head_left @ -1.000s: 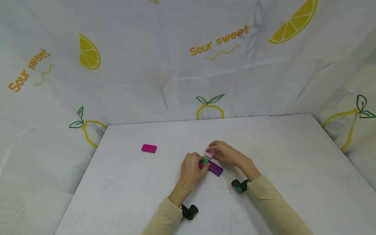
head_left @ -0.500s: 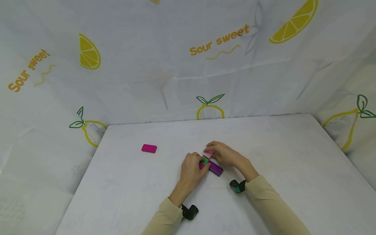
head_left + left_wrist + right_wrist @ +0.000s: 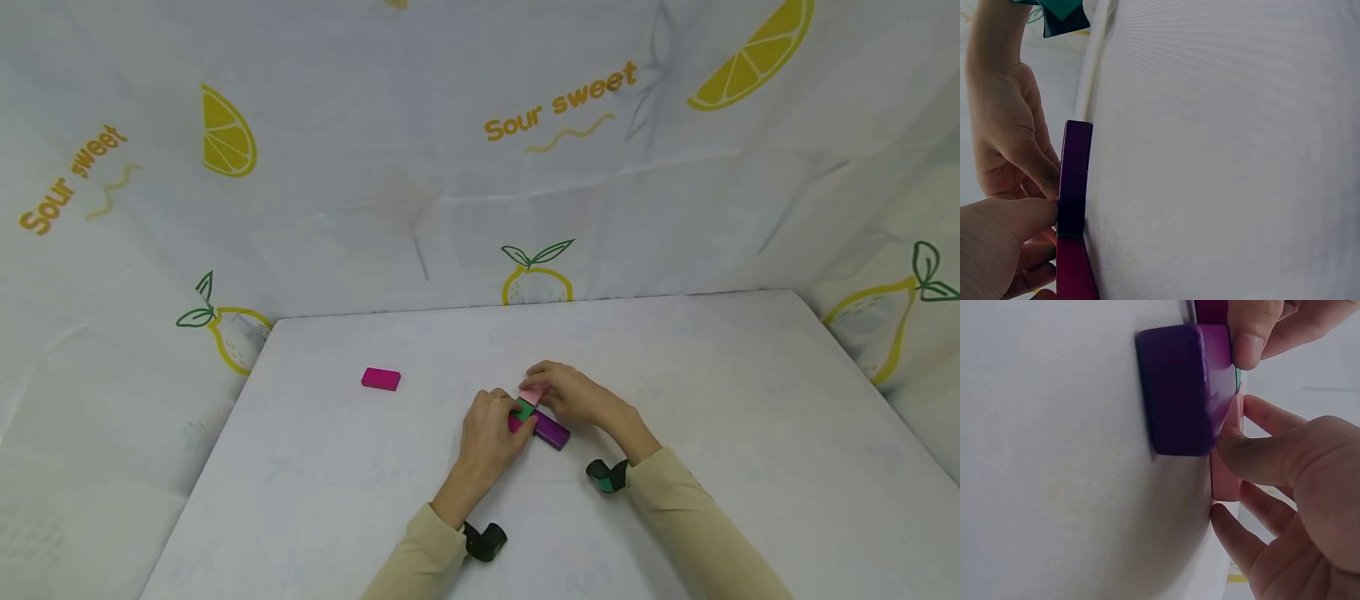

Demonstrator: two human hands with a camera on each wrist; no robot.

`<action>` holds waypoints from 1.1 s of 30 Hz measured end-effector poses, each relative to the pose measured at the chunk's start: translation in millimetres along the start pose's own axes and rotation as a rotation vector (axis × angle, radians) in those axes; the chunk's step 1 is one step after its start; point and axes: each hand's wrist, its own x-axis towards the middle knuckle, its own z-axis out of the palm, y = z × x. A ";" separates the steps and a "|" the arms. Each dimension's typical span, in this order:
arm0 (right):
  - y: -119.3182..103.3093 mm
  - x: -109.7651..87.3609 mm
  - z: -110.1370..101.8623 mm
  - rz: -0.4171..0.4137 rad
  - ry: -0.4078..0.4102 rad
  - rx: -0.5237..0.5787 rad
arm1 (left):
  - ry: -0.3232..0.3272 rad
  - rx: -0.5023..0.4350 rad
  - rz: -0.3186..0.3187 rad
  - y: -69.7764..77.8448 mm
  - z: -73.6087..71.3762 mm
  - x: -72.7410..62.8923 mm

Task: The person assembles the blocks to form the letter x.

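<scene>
Near the table's middle, a pink block (image 3: 532, 395), a green block (image 3: 524, 409), a magenta block (image 3: 514, 423) and a purple block (image 3: 552, 431) lie close together. My left hand (image 3: 486, 429) holds the magenta and green blocks between thumb and fingers, covering much of both. In the left wrist view, its thumb reaches the top of the purple block (image 3: 1074, 178), which meets the magenta block (image 3: 1075, 269) end to end. My right hand (image 3: 573, 395) pinches the pink block against the far side of the green one. The right wrist view shows its thumb on the pink block (image 3: 1227, 478).
Another magenta block (image 3: 381, 379) lies alone to the left on the white table (image 3: 315, 467). A white cloth (image 3: 337, 242) printed with lemons hangs behind the table and along its sides. Black wrist cameras (image 3: 486, 542) stick out from both sleeves.
My right hand has shifted slightly left and brought the pink block up against the green block; over the last half second it barely moves. The left hand stays in place.
</scene>
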 end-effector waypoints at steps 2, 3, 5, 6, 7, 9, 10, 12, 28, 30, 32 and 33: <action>0.2 -0.2 0.2 -0.001 0.001 0.001 | 0.001 0.001 0.001 0.1 -0.1 0.0; 0.3 -0.3 0.3 -0.002 0.002 -0.001 | 0.000 0.000 0.000 0.2 -0.1 0.0; 0.5 -0.6 0.6 -0.001 0.003 -0.002 | 0.000 -0.003 -0.001 0.3 -0.2 0.1; 0.6 -0.7 0.7 0.000 0.003 -0.002 | 0.000 -0.003 0.000 0.2 0.0 0.2; 0.6 -0.8 0.8 0.001 0.004 -0.002 | 0.000 -0.004 0.000 0.1 0.0 0.3; 0.3 -1.2 0.9 0.003 0.005 -0.002 | -0.001 -0.002 0.000 0.2 0.1 0.3; 0.1 -1.5 0.9 0.003 0.005 -0.001 | 0.000 -0.001 -0.001 0.3 0.1 0.4; -0.1 -1.6 1.1 0.001 0.008 -0.002 | -0.001 0.002 -0.002 0.4 0.1 0.3; -0.1 -3.2 3.6 0.011 0.027 -0.004 | -0.004 0.002 -0.008 0.4 0.0 0.4; -0.4 -3.8 3.6 0.014 0.027 -0.003 | -0.007 -0.001 -0.009 0.4 0.1 0.4; -0.8 -4.3 3.5 0.017 0.026 -0.002 | -0.008 -0.001 -0.008 0.2 0.1 0.4; -1.1 -4.3 3.4 0.018 0.027 -0.001 | -0.009 -0.002 -0.008 0.1 0.1 0.3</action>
